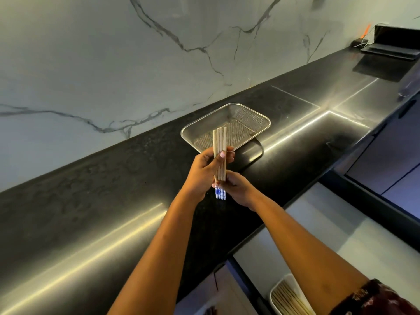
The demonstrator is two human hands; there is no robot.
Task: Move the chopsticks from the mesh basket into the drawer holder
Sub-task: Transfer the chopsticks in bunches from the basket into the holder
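Observation:
Both hands hold a bundle of several pale wooden chopsticks (220, 142) with blue-and-white patterned ends, upright above the black counter. My left hand (205, 170) grips the bundle at its middle, thumb across the front. My right hand (237, 189) grips it lower down, just above the patterned ends. Behind the hands, the metal mesh basket (254, 114) lies on the counter and looks empty. At the bottom right, a white holder (276, 292) in the open drawer contains several more chopsticks.
The black counter (113, 201) runs from lower left to upper right along a marble wall. A laptop (391, 50) sits at the far right end. Dark cabinet fronts (395, 155) line the right side, with the open drawer below the counter edge.

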